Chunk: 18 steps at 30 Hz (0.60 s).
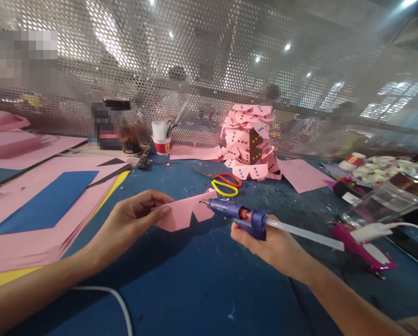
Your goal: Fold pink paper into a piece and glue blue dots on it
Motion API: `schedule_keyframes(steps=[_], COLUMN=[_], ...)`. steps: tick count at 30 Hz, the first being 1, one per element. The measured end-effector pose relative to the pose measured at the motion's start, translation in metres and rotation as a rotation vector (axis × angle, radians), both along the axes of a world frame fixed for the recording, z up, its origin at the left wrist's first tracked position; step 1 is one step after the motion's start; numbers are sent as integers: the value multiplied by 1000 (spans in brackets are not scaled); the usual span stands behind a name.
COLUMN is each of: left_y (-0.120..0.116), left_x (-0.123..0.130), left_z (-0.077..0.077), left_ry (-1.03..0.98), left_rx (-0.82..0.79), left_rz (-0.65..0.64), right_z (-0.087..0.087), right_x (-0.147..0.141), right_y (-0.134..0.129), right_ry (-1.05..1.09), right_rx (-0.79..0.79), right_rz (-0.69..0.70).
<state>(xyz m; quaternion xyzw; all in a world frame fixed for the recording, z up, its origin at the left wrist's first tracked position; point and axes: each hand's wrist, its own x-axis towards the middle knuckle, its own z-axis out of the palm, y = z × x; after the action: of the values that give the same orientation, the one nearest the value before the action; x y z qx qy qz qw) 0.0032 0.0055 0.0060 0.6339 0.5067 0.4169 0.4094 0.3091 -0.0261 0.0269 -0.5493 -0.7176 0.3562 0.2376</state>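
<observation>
One broad stretch of blue counter [194, 289] lies below both hands, between a pink paper stack [30, 247] and a magenta device [356, 247]. From where I stand, the left hand [131, 217] reaches in low, its grip pinching a notched pink paper strip [177, 217] by one end, held above the counter. The right hand [279, 247] has its grip wrapped round a blue glue gun [226, 209], nozzle at the strip's other end; contact I can't tell. Beyond: one scissors [214, 179], one pink paper tower [242, 137], two red-and-white paper cups [162, 147].
</observation>
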Motion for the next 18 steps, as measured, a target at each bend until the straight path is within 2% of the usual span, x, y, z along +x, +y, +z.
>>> schedule_keyframes(steps=[5, 18], left_y=[0, -1], left_x=[-3, -3], left_z=[-3, -3], left_ry=[23, 25], left_rx=[-7, -37], left_rz=[-3, -24], right_z=[0, 4], right_x=[-4, -5], right_y=[-1, 0], right_ry=[43, 34], right_rx=[85, 53], right_rz=[12, 68])
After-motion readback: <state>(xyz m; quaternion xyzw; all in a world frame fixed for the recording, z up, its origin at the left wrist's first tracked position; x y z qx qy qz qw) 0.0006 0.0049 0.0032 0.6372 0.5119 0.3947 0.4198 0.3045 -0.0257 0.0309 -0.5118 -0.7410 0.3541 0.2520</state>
